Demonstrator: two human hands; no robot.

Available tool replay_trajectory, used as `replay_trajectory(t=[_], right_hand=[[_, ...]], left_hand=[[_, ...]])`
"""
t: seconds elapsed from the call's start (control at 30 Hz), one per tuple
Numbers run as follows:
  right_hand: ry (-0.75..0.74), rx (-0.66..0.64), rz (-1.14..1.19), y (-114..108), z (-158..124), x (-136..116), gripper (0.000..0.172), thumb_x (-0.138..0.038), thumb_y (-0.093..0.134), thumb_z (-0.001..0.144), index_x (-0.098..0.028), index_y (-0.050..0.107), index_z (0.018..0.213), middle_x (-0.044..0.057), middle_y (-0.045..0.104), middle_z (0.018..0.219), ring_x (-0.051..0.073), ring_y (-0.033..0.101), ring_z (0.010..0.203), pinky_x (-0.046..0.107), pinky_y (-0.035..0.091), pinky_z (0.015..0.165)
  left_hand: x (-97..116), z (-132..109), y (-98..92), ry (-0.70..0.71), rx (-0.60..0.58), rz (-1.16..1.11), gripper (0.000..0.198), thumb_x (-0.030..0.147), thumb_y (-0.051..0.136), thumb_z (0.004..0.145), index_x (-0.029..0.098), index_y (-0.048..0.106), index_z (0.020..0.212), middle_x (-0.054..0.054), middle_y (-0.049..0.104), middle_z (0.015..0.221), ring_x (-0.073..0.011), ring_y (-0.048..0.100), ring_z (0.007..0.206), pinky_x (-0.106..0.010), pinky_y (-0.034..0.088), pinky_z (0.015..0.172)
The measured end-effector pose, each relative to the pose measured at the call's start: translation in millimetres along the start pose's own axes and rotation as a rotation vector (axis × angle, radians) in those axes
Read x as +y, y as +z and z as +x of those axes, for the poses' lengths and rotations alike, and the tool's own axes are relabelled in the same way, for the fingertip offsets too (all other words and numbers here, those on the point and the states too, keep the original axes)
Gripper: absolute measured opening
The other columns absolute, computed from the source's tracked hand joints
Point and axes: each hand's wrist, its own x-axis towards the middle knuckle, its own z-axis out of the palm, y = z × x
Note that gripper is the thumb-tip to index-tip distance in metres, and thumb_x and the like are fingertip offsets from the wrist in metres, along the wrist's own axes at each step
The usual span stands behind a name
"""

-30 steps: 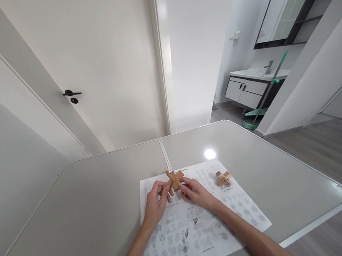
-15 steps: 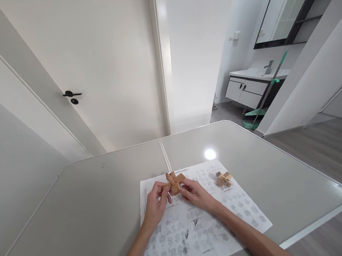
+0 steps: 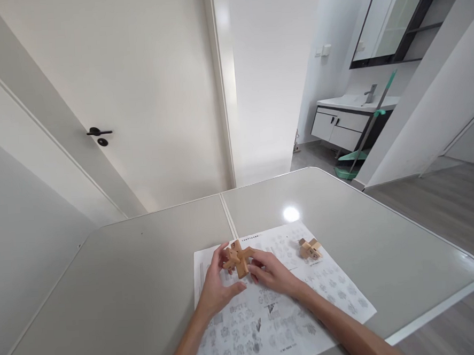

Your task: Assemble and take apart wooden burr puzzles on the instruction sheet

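Observation:
A wooden burr puzzle [image 3: 237, 258] of crossed sticks is held just above a printed instruction sheet [image 3: 293, 313]. My left hand [image 3: 215, 286] grips its left side with fingertips on the top and the thumb stretched out below. My right hand [image 3: 271, 272] pinches its right side. A second, smaller wooden puzzle [image 3: 309, 248] lies on the sheet to the right, apart from both hands.
The sheet lies on a grey table [image 3: 127, 291] with a seam down its middle and a rounded right edge. Behind it stand a white door with a black handle [image 3: 99, 133], a bathroom vanity [image 3: 344, 122] and a green mop [image 3: 363, 137].
The puzzle has turned in my hands and dropped slightly. My left thumb has come off it and now points right beneath it.

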Motion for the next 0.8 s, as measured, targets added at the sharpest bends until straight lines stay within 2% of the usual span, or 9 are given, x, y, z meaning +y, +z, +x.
replay_trajectory(t=[0.07,0.13,0.23,0.3,0.47,0.8], right_hand=[[-0.007,-0.018,-0.013,1,-1,-1,0.021,-0.034,0.049,0.103,-0.023,0.066,0.11,-0.002,0.059,0.074,0.015,0.054,0.06,0.026,0.044,0.063],[-0.014,-0.039,-0.001,1,-2,-1,0.02,-0.029,0.049,0.102,-0.023,0.066,0.111,-0.001,0.059,0.077,0.015,0.054,0.061,0.027,0.044,0.063],[-0.019,-0.055,0.022,0,-3,-2,0.021,-0.027,0.048,0.101,-0.023,0.066,0.113,0.001,0.061,0.087,0.014,0.056,0.062,0.027,0.045,0.063],[-0.023,-0.053,0.025,0,-3,-2,0.021,-0.027,0.048,0.102,-0.023,0.065,0.113,0.002,0.061,0.091,0.014,0.056,0.062,0.027,0.045,0.063],[-0.025,-0.042,0.01,0,-3,0,0.019,-0.026,0.048,0.102,-0.023,0.064,0.112,0.0,0.06,0.083,0.015,0.056,0.064,0.027,0.045,0.064],[-0.051,-0.047,0.009,1,-3,1,0.021,-0.028,0.048,0.103,-0.023,0.064,0.116,0.001,0.061,0.085,0.014,0.055,0.063,0.026,0.046,0.062]], left_hand=[[2,0,-0.7,-0.013,-0.013,0.008,0.104,0.056,0.09,0.062,0.027,0.042,0.15,-0.013,0.06,0.135,-0.0311,0.062,0.117,-0.045,0.049,0.103],[7,-1,-0.6,-0.027,-0.032,0.032,0.098,0.046,0.089,0.066,0.029,0.042,0.15,-0.013,0.058,0.14,-0.0328,0.057,0.126,-0.048,0.045,0.109],[11,-2,-0.2,-0.026,-0.038,0.085,0.083,0.036,0.084,0.074,0.029,0.045,0.147,-0.011,0.06,0.138,-0.0305,0.059,0.124,-0.048,0.045,0.109],[12,-2,-0.1,-0.012,-0.029,0.105,0.08,0.033,0.084,0.073,0.029,0.047,0.144,-0.01,0.062,0.135,-0.0299,0.06,0.122,-0.047,0.046,0.108],[8,-1,-0.8,0.027,-0.031,0.116,0.08,0.03,0.086,0.07,0.028,0.049,0.141,-0.01,0.062,0.135,-0.0301,0.059,0.121,-0.047,0.046,0.108],[5,-1,-1.5,0.034,-0.041,0.108,0.081,0.03,0.086,0.07,0.029,0.047,0.142,-0.008,0.061,0.137,-0.03,0.059,0.123,-0.046,0.046,0.107]])
